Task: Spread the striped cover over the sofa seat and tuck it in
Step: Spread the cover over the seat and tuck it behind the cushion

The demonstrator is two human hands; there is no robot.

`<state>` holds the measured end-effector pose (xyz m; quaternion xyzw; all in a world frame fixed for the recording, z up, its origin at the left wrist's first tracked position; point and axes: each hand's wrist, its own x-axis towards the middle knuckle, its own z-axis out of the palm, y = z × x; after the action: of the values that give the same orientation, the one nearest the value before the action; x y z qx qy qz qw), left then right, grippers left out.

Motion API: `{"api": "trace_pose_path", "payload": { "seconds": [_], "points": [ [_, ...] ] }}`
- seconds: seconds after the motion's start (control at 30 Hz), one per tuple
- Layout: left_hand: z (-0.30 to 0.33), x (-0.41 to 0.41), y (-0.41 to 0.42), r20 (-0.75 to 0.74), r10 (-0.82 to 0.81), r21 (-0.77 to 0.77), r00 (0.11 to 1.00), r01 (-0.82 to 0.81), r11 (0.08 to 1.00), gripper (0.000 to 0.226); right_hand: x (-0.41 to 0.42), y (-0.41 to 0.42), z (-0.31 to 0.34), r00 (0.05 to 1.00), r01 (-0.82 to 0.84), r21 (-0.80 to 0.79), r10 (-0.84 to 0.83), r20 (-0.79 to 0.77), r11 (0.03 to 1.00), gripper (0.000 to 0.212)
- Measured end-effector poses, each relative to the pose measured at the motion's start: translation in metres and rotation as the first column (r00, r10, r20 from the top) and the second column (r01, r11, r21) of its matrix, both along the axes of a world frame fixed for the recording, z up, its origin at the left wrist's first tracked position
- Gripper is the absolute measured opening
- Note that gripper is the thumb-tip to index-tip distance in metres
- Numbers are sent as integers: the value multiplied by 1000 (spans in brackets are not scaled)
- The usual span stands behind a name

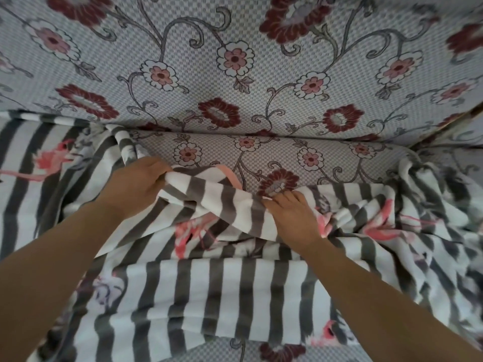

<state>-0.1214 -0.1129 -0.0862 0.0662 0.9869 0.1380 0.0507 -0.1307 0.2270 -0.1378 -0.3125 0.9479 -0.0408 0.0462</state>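
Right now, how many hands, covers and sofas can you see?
Hands: 2, left hand and right hand, both gripping the cover
Cover: 1
Sofa: 1
Total: 4

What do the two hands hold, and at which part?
Both the left hand and right hand grip the striped cover at its bunched back edge.

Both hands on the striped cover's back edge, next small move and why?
Probably draw the bunched edge of the grey-and-white striped fleece cover, gripped by left hand and right hand, back toward the floral backrest: a strip of floral seat shows uncovered there.
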Motion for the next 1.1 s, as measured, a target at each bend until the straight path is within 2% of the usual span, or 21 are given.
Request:
{"api": "trace_pose_path", "payload": {
  "seconds": [0.03,0.1,0.13,0.2,0.23,0.3,0.33,0.4,0.43,0.47,0.5,0.57,0.63,0.67,0.7,0.77,0.83,0.87,0.93,1.03,1.1],
  "points": [
    [0,-2,0,17,2,-8,1000,-2,1000,21,1,1,1,999,28,-89,-26,24,996,40],
    [1,-6,0,45,3,-24,999,-2,1000,20,4,4,8,950,226,-226,-163,267,948,27],
    [2,-8,-1,60,8,-27,998,-7,1000,18,3,7,12,864,369,-258,-228,449,893,19],
    [5,-13,-1,101,8,-31,995,-5,1000,15,-5,22,24,591,549,-209,-199,782,809,18],
    [7,-16,-2,133,-2,-35,991,7,999,14,-9,30,32,426,538,-128,-138,894,834,23],
    [13,-25,-2,221,-52,-61,974,67,996,14,-19,46,47,92,360,70,-109,990,930,19],
    [15,-30,2,254,-80,-73,964,101,992,14,-25,54,53,-17,280,136,-136,991,950,17],
    [20,-45,9,257,-84,-90,963,110,990,14,-41,65,63,-128,245,201,-174,976,948,26],
    [22,-56,13,231,-65,-98,971,90,991,15,-53,68,68,-123,265,209,-181,976,941,27],
    [23,-68,18,193,-46,-105,980,67,992,16,-64,70,72,-69,310,197,-185,980,930,26],
    [23,-82,26,143,-36,-117,989,53,992,18,-76,74,73,33,389,189,-219,975,902,26],
    [18,-114,45,25,-33,-158,999,36,987,20,-107,83,64,298,583,139,-370,880,801,27],
    [2,-147,73,-58,12,-175,998,-22,984,21,-140,93,42,570,620,85,-522,634,780,22],
    [-8,-160,87,-66,62,-152,996,-72,986,21,-152,96,31,644,616,107,-577,503,780,21],
    [-21,-170,100,-50,123,-100,991,-127,987,20,-161,97,18,677,625,158,-631,378,765,22],
    [-49,-180,118,33,223,63,974,-224,972,22,-168,96,-3,686,663,260,-708,167,703,24],
    [-80,-175,132,152,217,196,964,-245,950,40,-172,93,-29,694,659,317,-714,95,682,25],
    [-95,-167,135,193,199,203,961,-238,950,52,-174,91,-42,690,655,306,-712,129,691,24],
    [-116,-147,135,179,198,104,964,-219,970,65,-175,88,-60,682,655,203,-685,256,728,18],
    [-140,-128,117,98,311,-68,945,-305,950,64,-178,81,-70,701,645,-25,-579,417,763,30],
    [-150,-126,102,146,390,-102,909,-378,920,60,-183,73,-69,685,612,-67,-486,544,788,32]
  ]
}}
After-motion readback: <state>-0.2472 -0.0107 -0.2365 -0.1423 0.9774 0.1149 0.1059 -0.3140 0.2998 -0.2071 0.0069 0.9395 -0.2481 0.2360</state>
